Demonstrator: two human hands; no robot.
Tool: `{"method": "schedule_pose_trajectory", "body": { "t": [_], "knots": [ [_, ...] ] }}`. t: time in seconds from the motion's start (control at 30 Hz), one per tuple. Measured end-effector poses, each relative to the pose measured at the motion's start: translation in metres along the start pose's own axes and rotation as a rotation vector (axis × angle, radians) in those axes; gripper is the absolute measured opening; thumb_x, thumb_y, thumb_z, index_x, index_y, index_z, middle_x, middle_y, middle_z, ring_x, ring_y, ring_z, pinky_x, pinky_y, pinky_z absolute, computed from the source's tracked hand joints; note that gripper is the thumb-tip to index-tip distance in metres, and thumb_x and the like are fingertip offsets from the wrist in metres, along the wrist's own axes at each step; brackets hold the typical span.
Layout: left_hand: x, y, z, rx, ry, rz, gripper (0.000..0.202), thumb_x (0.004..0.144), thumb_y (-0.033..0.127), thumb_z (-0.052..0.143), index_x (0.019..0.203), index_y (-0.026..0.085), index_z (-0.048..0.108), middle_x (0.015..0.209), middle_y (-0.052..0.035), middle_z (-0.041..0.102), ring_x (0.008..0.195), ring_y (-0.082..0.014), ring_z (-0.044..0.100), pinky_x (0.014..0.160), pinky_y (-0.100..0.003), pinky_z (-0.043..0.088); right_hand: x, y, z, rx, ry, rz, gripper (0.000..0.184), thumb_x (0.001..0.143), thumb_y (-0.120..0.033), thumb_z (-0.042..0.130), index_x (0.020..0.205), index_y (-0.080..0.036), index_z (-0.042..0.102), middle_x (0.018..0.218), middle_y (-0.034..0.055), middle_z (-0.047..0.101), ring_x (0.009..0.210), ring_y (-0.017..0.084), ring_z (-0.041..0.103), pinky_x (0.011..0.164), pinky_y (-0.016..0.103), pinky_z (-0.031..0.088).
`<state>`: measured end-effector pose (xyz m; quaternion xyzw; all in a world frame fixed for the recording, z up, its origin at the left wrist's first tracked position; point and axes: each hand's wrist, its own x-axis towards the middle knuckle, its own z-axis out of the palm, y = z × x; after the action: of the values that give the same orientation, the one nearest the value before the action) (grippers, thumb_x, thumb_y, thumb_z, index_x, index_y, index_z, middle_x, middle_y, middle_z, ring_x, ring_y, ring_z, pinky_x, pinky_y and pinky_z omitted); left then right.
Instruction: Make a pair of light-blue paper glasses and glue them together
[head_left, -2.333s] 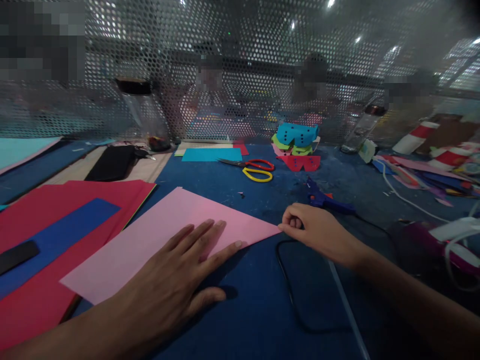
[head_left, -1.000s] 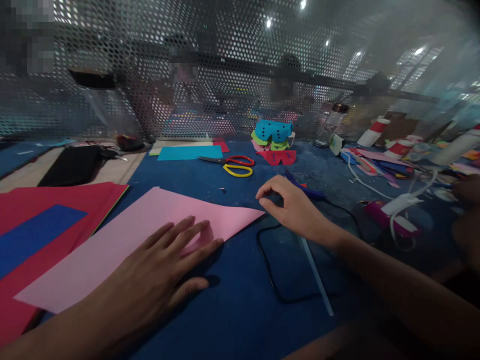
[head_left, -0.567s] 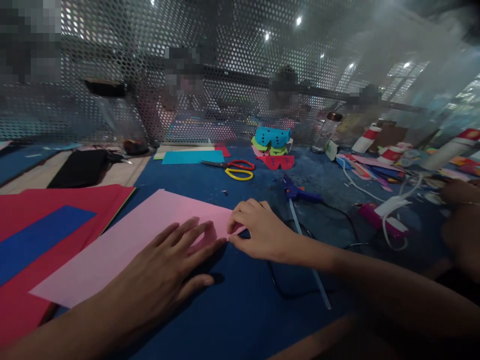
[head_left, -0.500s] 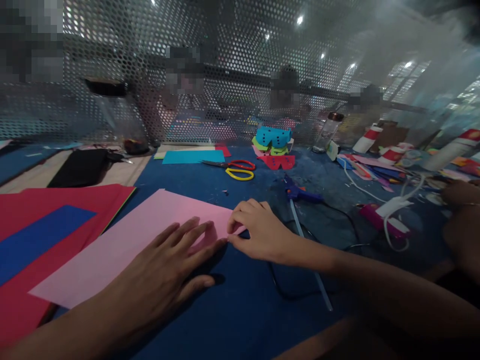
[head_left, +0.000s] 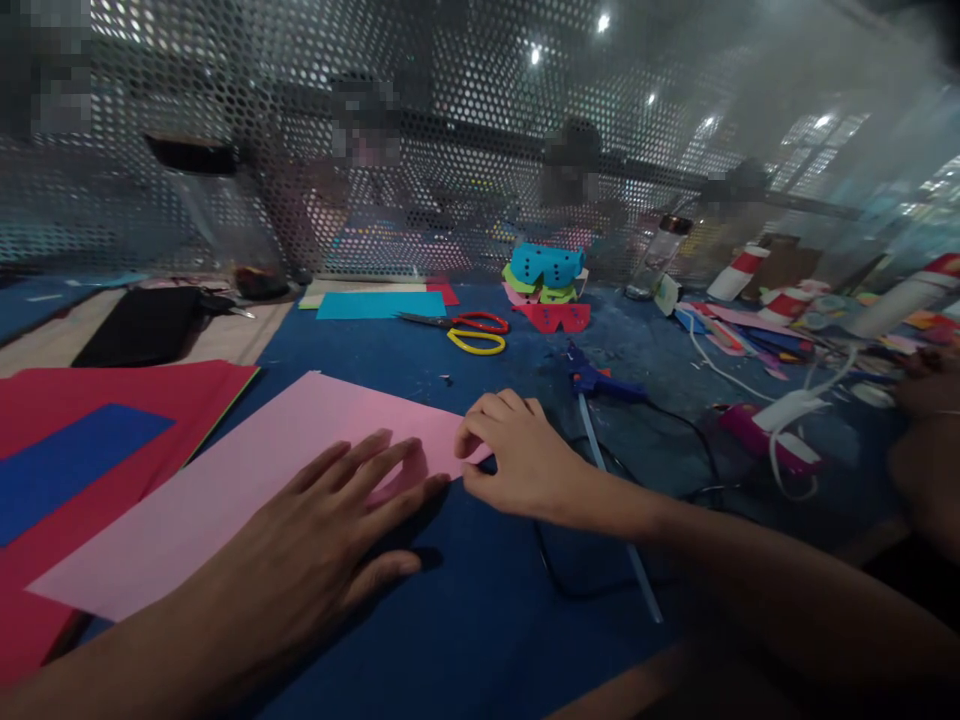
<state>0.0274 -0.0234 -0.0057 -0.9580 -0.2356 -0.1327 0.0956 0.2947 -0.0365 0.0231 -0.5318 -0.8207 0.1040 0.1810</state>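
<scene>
A sheet of pink paper (head_left: 247, 470) lies slantwise on the blue table (head_left: 450, 620), its left end over red paper. Flat on its lower edge rests my left hand (head_left: 337, 520), fingers spread and thumb on the table. The paper's right corner is between the curled fingers and thumb of my right hand (head_left: 517, 450), which pinches it. Just right of that hand lies a blue hot glue gun (head_left: 600, 380) with a long clear glue stick (head_left: 634, 550) sticking out of its back. Scissors (head_left: 472, 332) with one red and one yellow handle lie beyond the pink paper.
Red sheets (head_left: 172, 400) with a blue strip (head_left: 82, 460) lie at left, a black phone-like object (head_left: 139, 325) behind them. Spotted paper masks (head_left: 547, 265) and a glass bottle (head_left: 660, 255) stand near the perforated screen. Cables and a pink-and-white power strip (head_left: 772, 435) lie at right, near another person's arm.
The camera view has shifted slightly, moving the paper and left hand a little left in the picture. Both hands keep the same hold on the pink paper.
</scene>
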Motion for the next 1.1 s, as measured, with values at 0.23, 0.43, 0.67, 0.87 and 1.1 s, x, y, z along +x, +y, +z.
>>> {"method": "schedule_pose_trajectory", "body": {
  "t": [0.23,0.43,0.67,0.87,1.1],
  "knots": [
    [0.001,-0.001,0.002,0.011,0.018,0.008,0.065,0.102,0.065,0.053,0.160,0.038,0.047,0.155,-0.0058,0.061,0.140,-0.0377,0.055,0.112,-0.053,0.044,-0.003,0.007,-0.006,0.035,-0.010,0.037,0.012,0.085,-0.016,0.063,0.094,-0.022,0.067,0.110,0.0038,0.068,0.110,0.024,0.053,0.091,0.038,0.034],
    [-0.001,-0.002,0.006,-0.028,0.021,-0.006,0.068,0.101,0.066,0.053,0.163,0.041,0.041,0.158,-0.0039,0.058,0.144,-0.0366,0.050,0.116,-0.052,0.042,-0.002,0.018,-0.009,0.069,-0.032,0.084,0.017,0.083,-0.014,0.064,0.096,-0.023,0.068,0.113,0.0034,0.068,0.111,0.024,0.053,0.090,0.037,0.034],
    [0.000,-0.001,0.002,-0.044,-0.013,-0.024,0.067,0.101,0.068,0.052,0.162,0.042,0.042,0.159,-0.0038,0.057,0.145,-0.0357,0.050,0.117,-0.052,0.041,-0.003,0.026,-0.019,0.089,-0.089,0.113,0.019,0.084,-0.011,0.061,0.097,-0.023,0.067,0.114,0.0037,0.067,0.112,0.024,0.054,0.090,0.037,0.036],
    [0.000,0.000,0.003,-0.027,0.025,-0.022,0.065,0.102,0.066,0.051,0.161,0.042,0.044,0.155,-0.0063,0.061,0.141,-0.0373,0.055,0.114,-0.053,0.043,-0.006,0.030,-0.026,0.103,-0.107,0.134,0.023,0.085,-0.008,0.058,0.099,-0.023,0.068,0.117,0.0040,0.068,0.114,0.024,0.054,0.091,0.037,0.037],
    [-0.003,-0.002,0.005,-0.031,0.002,-0.020,0.071,0.101,0.068,0.053,0.165,0.044,0.033,0.159,-0.0041,0.057,0.144,-0.0372,0.051,0.116,-0.054,0.042,-0.007,0.035,-0.024,0.088,-0.079,0.134,0.023,0.085,-0.009,0.057,0.098,-0.023,0.069,0.114,0.0039,0.067,0.111,0.024,0.055,0.091,0.037,0.037]
  ]
}}
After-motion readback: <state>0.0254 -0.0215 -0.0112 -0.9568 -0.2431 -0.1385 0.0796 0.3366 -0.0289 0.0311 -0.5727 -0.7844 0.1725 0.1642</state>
